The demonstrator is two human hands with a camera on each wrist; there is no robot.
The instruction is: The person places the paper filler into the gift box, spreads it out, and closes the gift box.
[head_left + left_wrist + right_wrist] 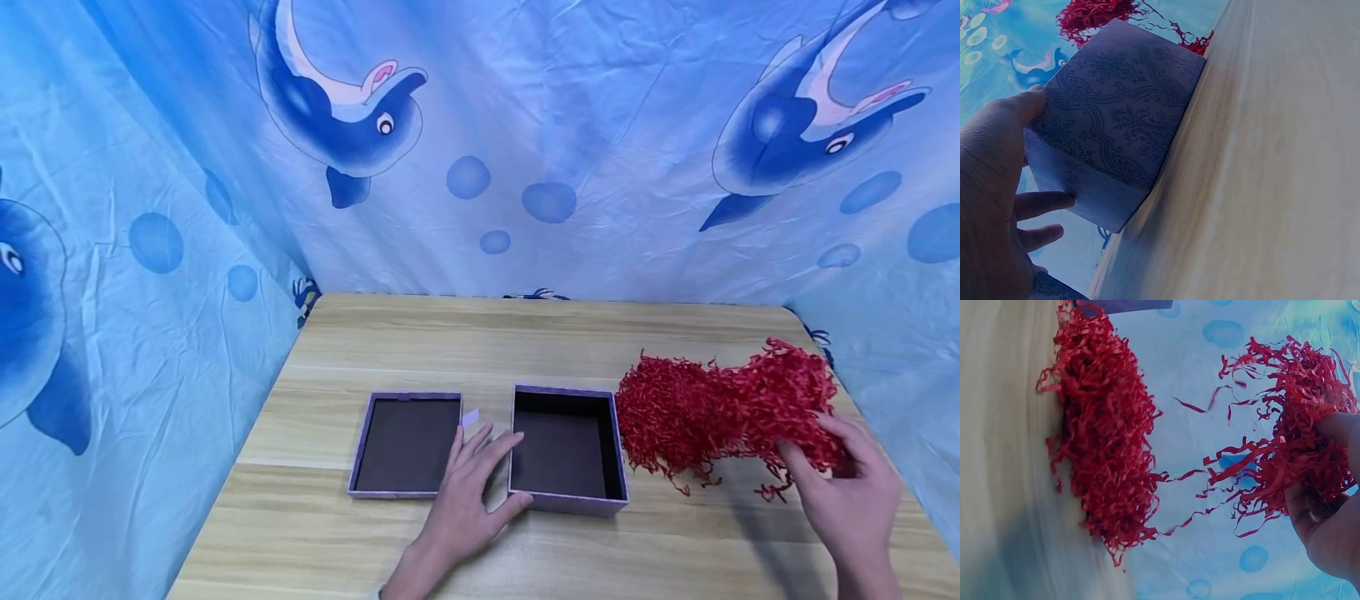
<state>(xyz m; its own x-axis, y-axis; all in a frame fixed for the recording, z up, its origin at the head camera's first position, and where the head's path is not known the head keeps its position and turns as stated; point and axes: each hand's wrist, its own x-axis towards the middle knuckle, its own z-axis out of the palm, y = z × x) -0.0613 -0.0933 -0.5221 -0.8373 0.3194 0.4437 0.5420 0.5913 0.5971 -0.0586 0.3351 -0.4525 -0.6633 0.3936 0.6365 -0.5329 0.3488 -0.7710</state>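
My left hand (pixel 465 500) rests against the left side of an open purple box (pixel 570 504), thumb by its near left corner and fingers spread along the wall. In the left wrist view the box (pixel 1116 94) shows a dark damask pattern. Beside that hand lies a shallow purple lid (pixel 408 446), its black inside facing up. With my right hand (pixel 851 492) I grip a bunch of red shredded paper (pixel 1310 406), raised above the table at the right. Thin strands trail from it toward the larger pile of shredded paper (pixel 1107 425) on the table beside the box.
The wooden table (pixel 420 342) has light grain and carries the box, lid and paper. A blue curtain (pixel 600 125) printed with dolphins and bubbles hangs behind it and along both sides. A small lilac tab (pixel 471 417) sticks out between lid and box.
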